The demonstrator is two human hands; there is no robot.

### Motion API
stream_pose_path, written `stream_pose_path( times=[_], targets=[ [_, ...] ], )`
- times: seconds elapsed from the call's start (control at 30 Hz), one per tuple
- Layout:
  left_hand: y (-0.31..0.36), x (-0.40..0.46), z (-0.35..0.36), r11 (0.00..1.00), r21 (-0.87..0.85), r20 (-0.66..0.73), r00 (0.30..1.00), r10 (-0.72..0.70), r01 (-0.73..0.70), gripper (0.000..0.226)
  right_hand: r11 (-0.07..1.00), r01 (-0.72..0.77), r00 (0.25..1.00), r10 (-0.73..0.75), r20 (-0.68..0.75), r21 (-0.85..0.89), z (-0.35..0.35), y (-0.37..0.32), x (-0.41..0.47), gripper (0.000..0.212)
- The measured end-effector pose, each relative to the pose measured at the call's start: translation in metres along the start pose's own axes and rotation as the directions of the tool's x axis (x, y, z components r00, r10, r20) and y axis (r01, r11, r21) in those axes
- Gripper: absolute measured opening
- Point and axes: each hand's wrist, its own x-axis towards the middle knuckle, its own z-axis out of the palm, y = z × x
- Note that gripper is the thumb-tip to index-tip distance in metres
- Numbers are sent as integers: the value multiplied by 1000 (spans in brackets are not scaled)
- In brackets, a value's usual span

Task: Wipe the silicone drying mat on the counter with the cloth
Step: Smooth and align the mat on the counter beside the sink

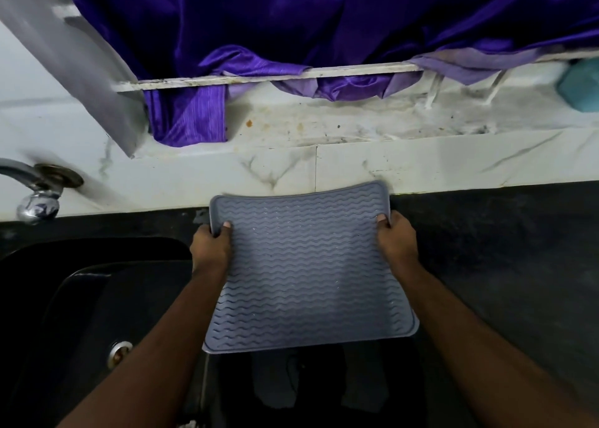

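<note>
The tabletop (pixel 505 252) is a dark, almost black stone slab, mottled and dull, running from the sink to the right edge of the view. Set into its left part is a black sink (pixel 81 298) with a metal drain fitting (pixel 119 352) in its basin. Along the far edge the tabletop meets a white, grey-veined tiled wall (pixel 356 165). Whether the grey silicone drying mat (pixel 308 265) rests on the slab or is lifted clear of it cannot be told.
</note>
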Motion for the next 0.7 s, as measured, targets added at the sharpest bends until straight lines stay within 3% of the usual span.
stream_pose_path(
  times=[0.17,0.23,0.37,0.47,0.7],
  targets=[
    [0,-4,4,998,69,-33,999,17,-15,49,999,-1,999,0,-48,-33,3,5,3,29],
    [1,-10,2,993,66,-47,993,105,-102,51,998,36,995,-40,-89,-46,4,8,1,28],
    [-5,-19,9,891,382,-69,953,294,-246,63,945,186,968,-223,-114,-270,15,11,-6,62],
    [-13,-31,13,836,423,33,928,372,-350,65,883,272,957,-292,6,-382,30,8,-19,70],
    [-39,-42,23,688,524,263,864,430,-502,89,825,412,909,-344,235,-386,60,3,-50,70]
  ],
)
